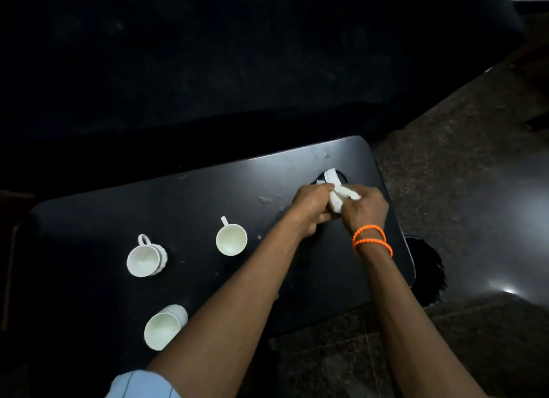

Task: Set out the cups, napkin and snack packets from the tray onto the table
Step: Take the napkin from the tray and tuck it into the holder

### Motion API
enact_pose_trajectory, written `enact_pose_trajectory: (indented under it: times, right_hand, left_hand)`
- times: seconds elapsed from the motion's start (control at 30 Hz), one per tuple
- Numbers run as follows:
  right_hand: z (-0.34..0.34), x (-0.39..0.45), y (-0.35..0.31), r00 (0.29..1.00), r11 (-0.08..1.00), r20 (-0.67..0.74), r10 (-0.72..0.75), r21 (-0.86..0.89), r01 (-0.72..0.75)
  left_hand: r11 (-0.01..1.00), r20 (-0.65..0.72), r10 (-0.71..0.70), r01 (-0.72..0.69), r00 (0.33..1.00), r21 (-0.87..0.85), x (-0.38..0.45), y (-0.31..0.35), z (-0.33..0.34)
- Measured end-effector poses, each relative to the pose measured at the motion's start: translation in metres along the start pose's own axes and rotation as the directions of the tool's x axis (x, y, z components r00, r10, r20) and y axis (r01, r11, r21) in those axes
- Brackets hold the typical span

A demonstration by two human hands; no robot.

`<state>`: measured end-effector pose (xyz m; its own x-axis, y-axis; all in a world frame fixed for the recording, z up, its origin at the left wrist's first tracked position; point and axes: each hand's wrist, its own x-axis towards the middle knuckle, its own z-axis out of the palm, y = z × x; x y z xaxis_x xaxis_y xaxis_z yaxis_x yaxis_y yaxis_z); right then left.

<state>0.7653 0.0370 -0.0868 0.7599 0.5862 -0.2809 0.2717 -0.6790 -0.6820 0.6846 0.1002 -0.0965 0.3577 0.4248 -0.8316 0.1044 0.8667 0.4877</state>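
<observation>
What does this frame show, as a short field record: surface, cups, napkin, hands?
surface: dark table
cups: three white cups, all empty: left, middle, near
napkin: white napkin, crumpled, held over the table's right end
left hand: grips the napkin
right hand: grips the napkin; orange bracelets on the wrist
packets: none seen

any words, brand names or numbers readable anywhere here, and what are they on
None: no text can be read in this picture.
The three white cups show plain, unmarked surfaces.
The white napkin gripped by the left hand and right hand shows no print.
The black table carries only pale smudges, no lettering.
The orange bead bracelets are plain.
</observation>
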Motion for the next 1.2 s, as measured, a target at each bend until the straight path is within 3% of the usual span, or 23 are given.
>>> enact_pose_trajectory:
  times: [0.17,0.27,0.37,0.47,0.57,0.7,0.8,0.87,0.93,1.0,1.07,1.2]
  right_hand:
    - [0.012,0.026,-0.011,0.999,0.994,-0.019,0.050,-0.097,-0.052]
    - [0.015,0.031,-0.006,0.996,0.989,-0.086,0.000,-0.148,-0.013]
    - [0.017,0.027,0.004,0.977,0.993,-0.182,-0.108,-0.065,0.098]
    - [0.022,0.030,0.013,0.983,0.988,-0.119,-0.139,-0.079,0.130]
    - [0.024,0.035,0.017,0.993,0.990,-0.009,-0.116,-0.083,0.115]
    - [0.022,0.035,0.020,0.982,0.994,-0.189,-0.008,0.103,0.028]
    - [0.020,0.037,0.028,0.950,0.935,-0.190,0.249,0.303,-0.184]
    - [0.021,0.038,0.031,0.913,0.833,-0.010,0.408,0.413,-0.368]
    - [0.024,0.036,0.034,0.863,0.717,0.196,0.465,0.488,-0.497]
    - [0.026,0.033,0.037,0.852,0.656,0.272,0.448,0.547,-0.520]
    - [0.028,0.031,0.037,0.857,0.616,0.259,0.446,0.606,-0.504]
    - [0.028,0.020,0.040,0.857,0.600,0.237,0.458,0.628,-0.495]
  left_hand:
    - [0.997,-0.163,0.016,-0.028,0.987,-0.076,0.019,0.003,-0.005]
    - [0.991,-0.252,0.039,-0.070,0.967,-0.118,0.024,0.000,-0.012]
    - [0.972,-0.222,0.005,-0.057,0.975,-0.227,0.028,-0.003,-0.015]
    - [0.964,-0.224,-0.002,-0.057,0.975,-0.258,0.033,-0.005,-0.013]
    - [0.972,-0.292,0.039,-0.104,0.956,-0.211,0.039,-0.008,-0.013]
    - [0.985,-0.385,0.169,-0.168,0.907,0.034,0.055,-0.015,-0.019]
    - [0.955,-0.310,0.252,-0.185,0.917,0.231,0.060,-0.016,-0.024]
    - [0.933,-0.193,0.256,-0.190,0.947,0.306,0.062,-0.018,-0.025]
    - [0.929,-0.048,0.229,-0.204,0.972,0.309,0.065,-0.019,-0.025]
    - [0.951,0.077,0.176,-0.189,0.981,0.243,0.064,-0.020,-0.026]
    - [0.971,0.137,0.143,-0.166,0.980,0.170,0.061,-0.023,-0.029]
    - [0.967,0.137,0.180,-0.201,0.974,0.155,0.053,-0.033,-0.036]
